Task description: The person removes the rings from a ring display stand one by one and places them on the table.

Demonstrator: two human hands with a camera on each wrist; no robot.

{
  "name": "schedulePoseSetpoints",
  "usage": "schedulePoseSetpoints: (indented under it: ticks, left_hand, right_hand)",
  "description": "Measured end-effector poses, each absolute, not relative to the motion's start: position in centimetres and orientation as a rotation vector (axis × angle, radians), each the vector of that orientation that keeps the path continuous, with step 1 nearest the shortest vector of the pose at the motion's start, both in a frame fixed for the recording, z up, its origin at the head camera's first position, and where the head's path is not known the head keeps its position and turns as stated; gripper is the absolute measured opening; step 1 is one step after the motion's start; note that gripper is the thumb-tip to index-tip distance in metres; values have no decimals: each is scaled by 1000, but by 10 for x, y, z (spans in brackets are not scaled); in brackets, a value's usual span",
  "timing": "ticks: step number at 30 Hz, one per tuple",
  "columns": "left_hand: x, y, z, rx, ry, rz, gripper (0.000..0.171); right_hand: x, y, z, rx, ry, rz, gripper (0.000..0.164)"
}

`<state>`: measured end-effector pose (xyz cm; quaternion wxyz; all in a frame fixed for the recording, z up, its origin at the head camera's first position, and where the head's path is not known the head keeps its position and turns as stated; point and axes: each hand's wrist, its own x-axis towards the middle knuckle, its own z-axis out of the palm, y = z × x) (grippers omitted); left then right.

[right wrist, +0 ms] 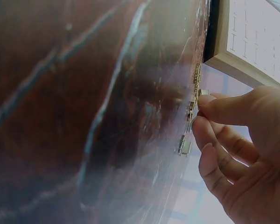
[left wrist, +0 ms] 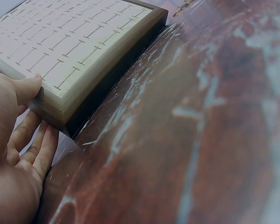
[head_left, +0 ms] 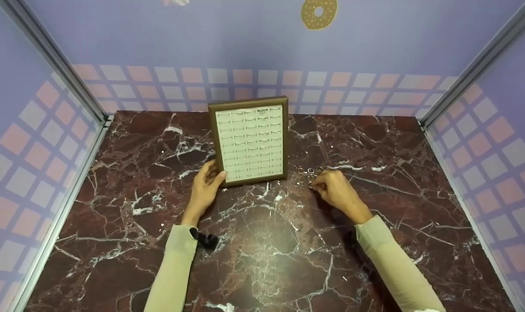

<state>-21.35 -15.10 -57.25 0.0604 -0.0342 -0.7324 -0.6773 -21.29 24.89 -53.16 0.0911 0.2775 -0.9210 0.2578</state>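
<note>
A ring display tray [head_left: 216,143] with a brown wooden frame and a white slotted pad [left wrist: 70,42] leans tilted on the table. Several rings [head_left: 263,141] sit in its slots, mostly in one column right of centre. My left hand [head_left: 204,186] grips the tray's lower left corner, thumb on the front and fingers behind. To the right of the tray lies a small cluster of loose rings [head_left: 301,171]. Over that cluster, my right hand [head_left: 338,190] pinches a ring [right wrist: 204,92] between thumb and forefinger; the fingertips partly hide it.
The dark red marbled table [head_left: 253,260] runs under both forearms. Purple walls with pink and white squares [head_left: 192,75] enclose it at the back and sides. A black wrist strap [head_left: 206,239] is on the left wrist.
</note>
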Motion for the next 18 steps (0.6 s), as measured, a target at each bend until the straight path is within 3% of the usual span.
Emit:
schedulePoseSetpoints:
  ticks: [18]
  left_hand:
    - [-213,-151,-573,-119,-2207,-2053,50]
  right_hand:
    - [-212,252,-531,816,-2749,748,16]
